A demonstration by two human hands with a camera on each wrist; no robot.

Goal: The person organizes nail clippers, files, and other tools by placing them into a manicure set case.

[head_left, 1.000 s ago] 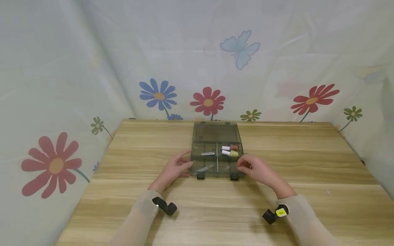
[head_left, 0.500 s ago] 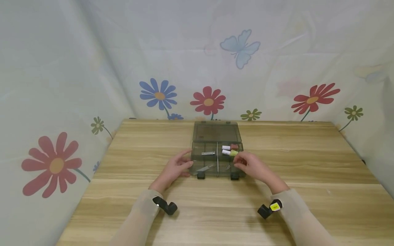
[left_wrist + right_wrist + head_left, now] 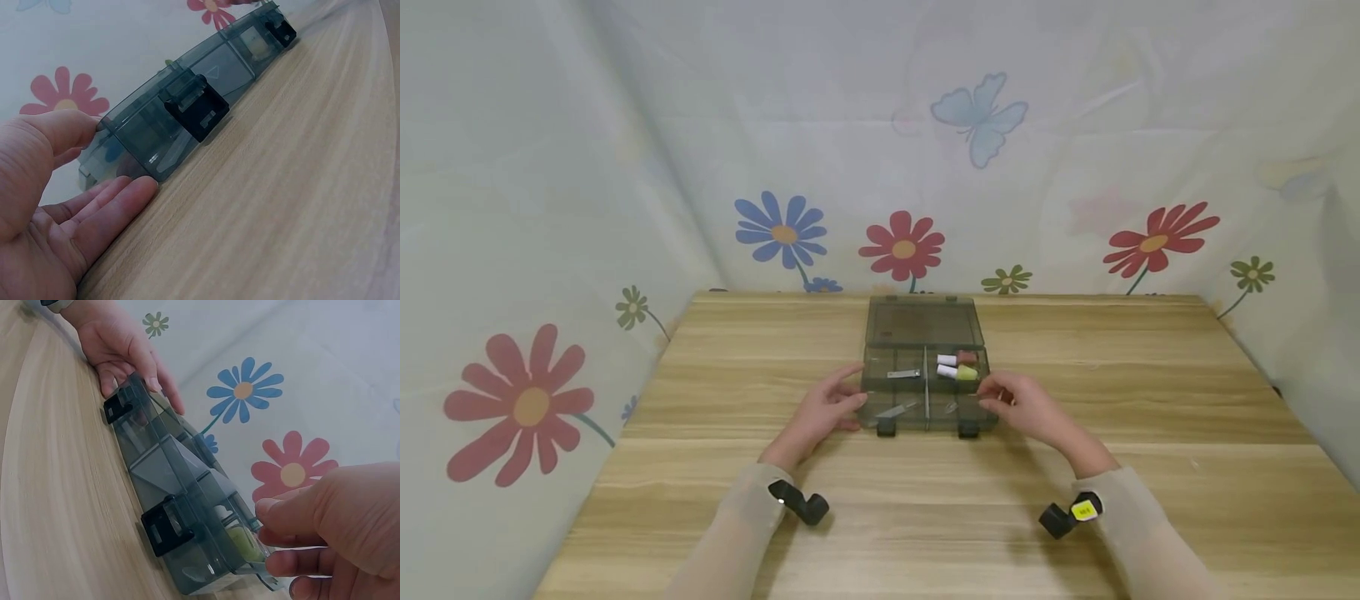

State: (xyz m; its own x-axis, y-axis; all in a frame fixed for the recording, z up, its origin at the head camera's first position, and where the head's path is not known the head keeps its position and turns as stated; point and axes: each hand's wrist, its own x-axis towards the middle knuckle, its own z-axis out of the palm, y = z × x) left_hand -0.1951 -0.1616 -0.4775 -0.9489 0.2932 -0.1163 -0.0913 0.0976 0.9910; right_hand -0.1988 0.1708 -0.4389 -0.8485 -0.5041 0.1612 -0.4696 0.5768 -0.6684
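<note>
Box (image 3: 925, 392) on table (image 3: 1150, 467), between both hands.

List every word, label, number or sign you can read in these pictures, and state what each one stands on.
No text can be read for certain.
Yellow tag on the right wrist camera: dark marks, too small to read.
Box, its black clasps and the small bottles inside: no print visible.
Flowered cloth and table: pictures and wood grain only, no writing.

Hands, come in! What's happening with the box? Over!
Left hand steadies open box. Right hand touches its right edge, fingers curled. Nothing in the way.
</note>
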